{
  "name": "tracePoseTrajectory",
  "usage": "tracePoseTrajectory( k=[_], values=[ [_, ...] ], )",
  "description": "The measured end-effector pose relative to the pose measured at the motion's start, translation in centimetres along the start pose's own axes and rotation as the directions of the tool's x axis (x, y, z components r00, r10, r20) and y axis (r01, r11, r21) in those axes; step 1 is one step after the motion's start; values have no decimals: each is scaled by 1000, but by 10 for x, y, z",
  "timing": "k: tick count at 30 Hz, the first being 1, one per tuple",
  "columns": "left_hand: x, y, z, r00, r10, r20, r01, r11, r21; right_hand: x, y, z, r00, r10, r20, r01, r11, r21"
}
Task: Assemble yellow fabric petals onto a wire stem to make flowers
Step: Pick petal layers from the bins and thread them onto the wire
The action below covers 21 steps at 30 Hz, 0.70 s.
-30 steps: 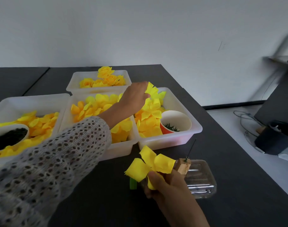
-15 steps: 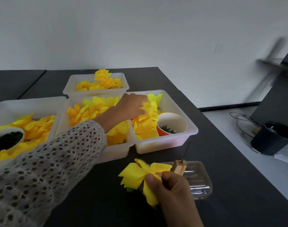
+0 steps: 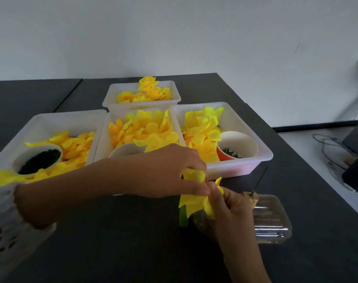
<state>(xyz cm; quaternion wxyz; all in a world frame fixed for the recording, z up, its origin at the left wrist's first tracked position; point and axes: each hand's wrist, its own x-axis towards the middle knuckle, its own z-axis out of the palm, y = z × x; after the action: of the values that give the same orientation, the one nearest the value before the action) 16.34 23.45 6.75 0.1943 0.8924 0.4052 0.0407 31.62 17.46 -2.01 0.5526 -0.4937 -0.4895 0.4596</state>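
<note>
My right hand [image 3: 229, 205] grips a half-built yellow flower [image 3: 192, 201] with a green stem [image 3: 183, 218] low in front of the bins. My left hand [image 3: 170, 170] has come over it and pinches a yellow petal [image 3: 194, 175] against the flower's top. A thin dark wire [image 3: 259, 181] stands upright in a small wooden block [image 3: 252, 198] just right of my hands. Loose yellow petals fill the right bin [image 3: 261, 155], the middle bin [image 3: 104, 139] and the left bin [image 3: 37, 123].
A far bin [image 3: 113, 92] holds finished yellow flowers. An orange paper cup [image 3: 238, 147] with green pieces sits in the right bin, a white cup of dark bits [image 3: 39, 158] in the left. A clear plastic tray [image 3: 272, 219] lies by my right hand. The table edge runs along the right.
My left hand left the right bin with a petal and came down to the flower in my right hand. The view shifted left.
</note>
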Motion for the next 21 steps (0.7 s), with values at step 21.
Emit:
tracePoseTrajectory(
  k=[21],
  values=[
    [16, -7, 3, 992, -105, -65, 70, 909, -410, 2, -1, -14, 976, 84, 201, -106, 989, 104]
  ],
)
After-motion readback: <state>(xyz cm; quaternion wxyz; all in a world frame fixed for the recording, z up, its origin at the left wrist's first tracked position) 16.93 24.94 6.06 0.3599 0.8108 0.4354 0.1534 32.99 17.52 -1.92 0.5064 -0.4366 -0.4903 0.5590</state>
